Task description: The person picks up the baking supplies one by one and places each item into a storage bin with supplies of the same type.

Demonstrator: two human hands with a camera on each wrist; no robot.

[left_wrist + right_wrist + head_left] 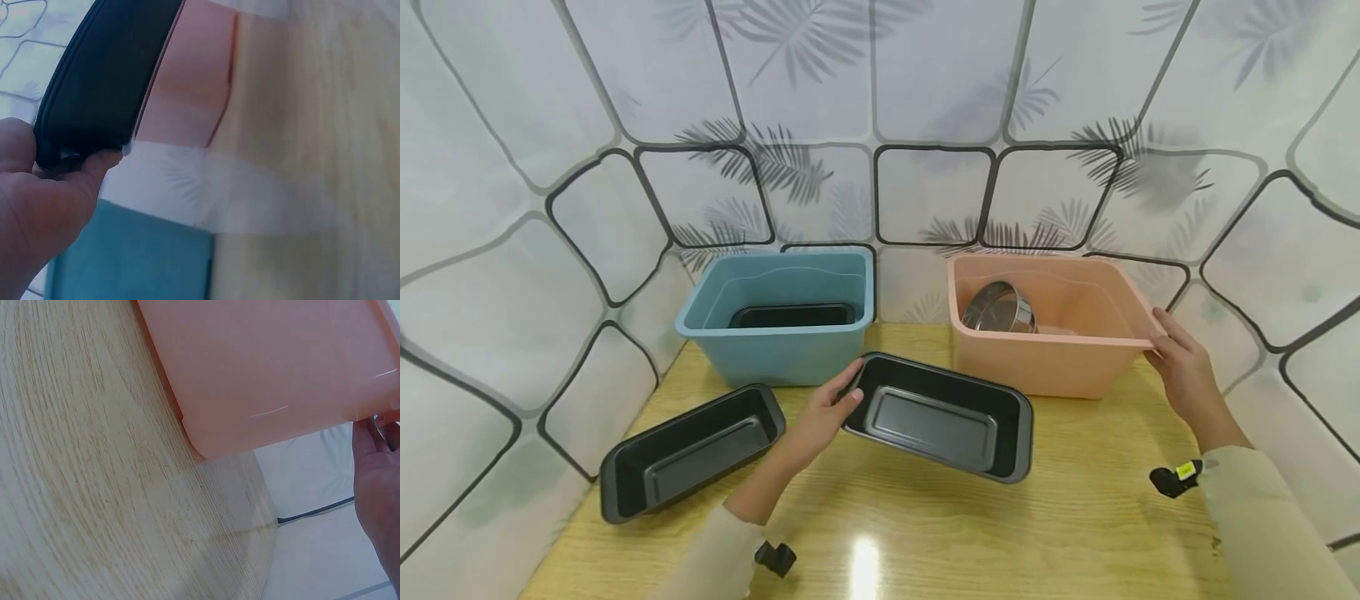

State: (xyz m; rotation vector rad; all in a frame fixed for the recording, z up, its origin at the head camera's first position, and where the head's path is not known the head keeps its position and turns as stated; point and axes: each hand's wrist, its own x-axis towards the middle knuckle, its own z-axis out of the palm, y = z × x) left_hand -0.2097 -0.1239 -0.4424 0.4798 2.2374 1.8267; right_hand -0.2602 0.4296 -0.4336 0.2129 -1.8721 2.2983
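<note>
My left hand (817, 421) pinches the left short end of a dark loaf pan (934, 419). Tilted, the pan hangs over the table with its inside facing me, in front of both bins. In the left wrist view the thumb and fingers grip the end of the loaf pan (112, 81). At the right, my right hand (1191, 379) holds the right rim of a pink plastic bin (1037, 367). The right wrist view shows fingers of the right hand (378, 472) hooked at the edge of the pink bin (262, 375).
A second dark loaf pan (700, 458) lies on the wooden table (1075, 517) at the left. Behind it stands a blue bin (782, 357) with a dark pan (793, 315) inside. A round metal tin (1000, 308) leans in the pink bin. Patterned curtains (932, 75) enclose the table.
</note>
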